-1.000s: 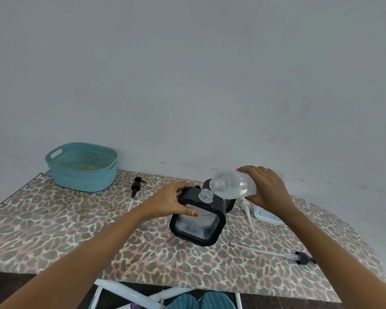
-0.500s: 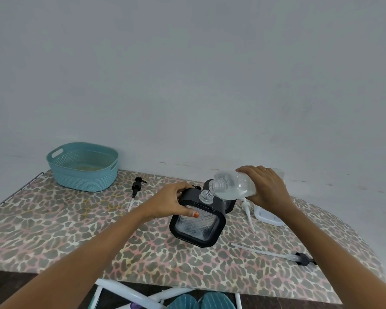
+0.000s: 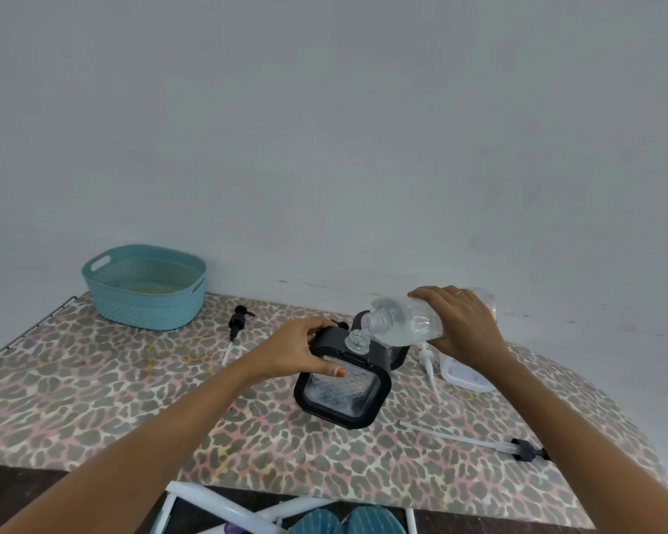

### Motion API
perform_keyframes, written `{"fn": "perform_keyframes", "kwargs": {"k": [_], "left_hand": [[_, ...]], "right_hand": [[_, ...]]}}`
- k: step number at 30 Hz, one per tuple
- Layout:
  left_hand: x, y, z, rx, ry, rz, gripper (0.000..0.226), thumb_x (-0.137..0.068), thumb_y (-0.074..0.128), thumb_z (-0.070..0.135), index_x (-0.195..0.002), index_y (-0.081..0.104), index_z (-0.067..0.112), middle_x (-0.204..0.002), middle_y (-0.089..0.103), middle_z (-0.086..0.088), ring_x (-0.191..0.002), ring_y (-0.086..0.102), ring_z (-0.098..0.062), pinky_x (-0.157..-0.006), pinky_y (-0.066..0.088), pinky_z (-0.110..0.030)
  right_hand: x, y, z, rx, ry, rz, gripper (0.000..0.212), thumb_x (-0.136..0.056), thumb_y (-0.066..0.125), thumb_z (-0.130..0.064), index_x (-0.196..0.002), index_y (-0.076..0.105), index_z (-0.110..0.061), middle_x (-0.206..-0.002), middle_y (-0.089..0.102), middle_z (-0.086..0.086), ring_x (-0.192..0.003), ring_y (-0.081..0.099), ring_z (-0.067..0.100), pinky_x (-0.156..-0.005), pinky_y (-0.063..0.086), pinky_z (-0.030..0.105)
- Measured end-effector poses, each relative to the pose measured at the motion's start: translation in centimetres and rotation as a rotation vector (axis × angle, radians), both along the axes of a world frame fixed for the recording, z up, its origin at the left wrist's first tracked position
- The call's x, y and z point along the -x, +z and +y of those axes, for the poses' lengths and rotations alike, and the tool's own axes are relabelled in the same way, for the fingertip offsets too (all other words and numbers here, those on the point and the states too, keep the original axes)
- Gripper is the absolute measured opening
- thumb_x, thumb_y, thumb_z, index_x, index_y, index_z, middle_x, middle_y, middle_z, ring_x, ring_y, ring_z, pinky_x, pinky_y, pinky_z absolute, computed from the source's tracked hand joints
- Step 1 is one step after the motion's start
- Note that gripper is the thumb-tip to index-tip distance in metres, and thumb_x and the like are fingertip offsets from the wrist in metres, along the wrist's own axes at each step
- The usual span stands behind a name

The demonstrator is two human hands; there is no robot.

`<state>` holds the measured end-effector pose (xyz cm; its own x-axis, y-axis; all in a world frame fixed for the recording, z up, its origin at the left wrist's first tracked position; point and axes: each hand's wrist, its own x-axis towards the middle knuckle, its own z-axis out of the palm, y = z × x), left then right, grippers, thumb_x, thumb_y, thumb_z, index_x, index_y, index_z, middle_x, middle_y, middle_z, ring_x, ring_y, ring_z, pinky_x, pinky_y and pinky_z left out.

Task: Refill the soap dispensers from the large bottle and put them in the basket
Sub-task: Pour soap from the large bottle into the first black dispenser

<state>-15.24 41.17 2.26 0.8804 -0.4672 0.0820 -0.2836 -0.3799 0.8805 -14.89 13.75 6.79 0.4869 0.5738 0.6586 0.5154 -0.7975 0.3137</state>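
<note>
On the leopard-print counter (image 3: 93,398), at its far-left corner by the wall, stands one teal perforated basket (image 3: 143,314); only a pale yellowish floor shows inside it. Right of centre, one large clear bottle (image 3: 405,323) is held tilted nearly level. Clear liquid is pooled along its lower side, and its open mouth is just above the open threaded neck of a black-framed soap dispenser (image 3: 340,395). The right hand (image 3: 459,329) wraps its fingers round the bottle's body. The left hand (image 3: 297,352) grips the dispenser's black top, thumb on the clear front panel. The fill level in this dispenser cannot be read. A second black-framed dispenser (image 3: 400,356) stands just behind it, mostly hidden. One white container (image 3: 463,377) sits near it, under the right wrist; the contents of both cannot be told. Three pumps with dip tubes lie loose on the counter: a black pump head (image 3: 237,325) near the basket, a white pump head (image 3: 427,360) beside the white container, and a second black pump head (image 3: 521,449) near the right front edge.
</note>
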Motion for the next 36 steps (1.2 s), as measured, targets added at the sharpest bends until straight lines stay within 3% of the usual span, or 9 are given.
{"fn": "perform_keyframes", "kwargs": {"k": [6,11,15,21,26,30,36], "left_hand": [[0.16,0.17,0.01,0.001,0.0,0.001,0.056,-0.058,0.084,0.03,-0.106,0.057,0.024,-0.107,0.065,0.004,-0.103,0.061,-0.009,-0.094,0.044,-0.02],[0.32,0.32,-0.06,0.001,-0.003,0.008,0.05,-0.063,0.084,0.021,-0.105,0.056,0.024,-0.106,0.064,0.005,-0.104,0.061,-0.01,-0.095,0.042,-0.021],[0.33,0.23,0.02,0.002,0.003,0.011,0.064,-0.052,0.084,0.039,-0.108,0.056,0.026,-0.11,0.065,0.004,-0.107,0.06,-0.013,-0.102,0.042,-0.029],[0.34,0.22,-0.02,0.018,0.0,0.015,0.051,-0.062,0.084,0.021,-0.104,0.056,0.027,-0.109,0.066,0.003,-0.104,0.062,-0.011,-0.101,0.045,-0.032],[0.47,0.25,-0.21,0.028,-0.011,-0.007,0.055,-0.051,0.083,0.04,-0.099,0.057,0.033,-0.107,0.067,0.004,-0.101,0.063,-0.009,-0.095,0.049,-0.027],[0.35,0.01,-0.14,0.034,-0.013,-0.009,0.047,-0.06,0.084,0.025,-0.098,0.058,0.034,-0.105,0.067,0.005,-0.101,0.063,-0.01,-0.096,0.048,-0.029],[0.41,-0.02,-0.12,0.036,-0.015,-0.018,0.045,-0.063,0.084,0.02,-0.097,0.057,0.034,-0.105,0.066,0.004,-0.101,0.063,-0.011,-0.095,0.048,-0.026]], "right_hand": [[0.01,0.31,0.02,0.01,-0.006,-0.002,0.073,-0.044,0.09,-0.018,-0.106,0.051,-0.018,-0.095,0.071,0.004,-0.072,0.067,0.027,-0.065,0.052,0.035],[0.09,0.56,-0.01,0.002,-0.008,-0.017,0.07,-0.043,0.091,-0.017,-0.104,0.055,-0.016,-0.093,0.071,0.004,-0.071,0.067,0.027,-0.064,0.052,0.035],[0.04,0.61,-0.15,0.003,0.0,-0.016,0.071,-0.044,0.09,-0.018,-0.104,0.052,-0.017,-0.093,0.071,0.004,-0.071,0.067,0.027,-0.063,0.052,0.034],[0.08,0.74,-0.29,0.009,-0.018,-0.014,0.066,-0.044,0.091,-0.018,-0.102,0.059,-0.013,-0.093,0.071,0.005,-0.071,0.067,0.027,-0.063,0.053,0.035],[0.11,0.77,-0.39,0.013,-0.017,-0.008,0.067,-0.044,0.09,-0.019,-0.102,0.057,-0.014,-0.093,0.071,0.005,-0.071,0.067,0.028,-0.063,0.052,0.035],[0.14,0.82,-0.38,0.019,-0.017,-0.014,0.067,-0.043,0.091,-0.018,-0.102,0.058,-0.013,-0.093,0.071,0.005,-0.07,0.067,0.028,-0.063,0.052,0.035],[0.13,0.96,-0.36,0.018,-0.01,-0.012,0.068,-0.043,0.091,-0.017,-0.102,0.057,-0.014,-0.093,0.071,0.005,-0.07,0.067,0.027,-0.063,0.052,0.034]]}}
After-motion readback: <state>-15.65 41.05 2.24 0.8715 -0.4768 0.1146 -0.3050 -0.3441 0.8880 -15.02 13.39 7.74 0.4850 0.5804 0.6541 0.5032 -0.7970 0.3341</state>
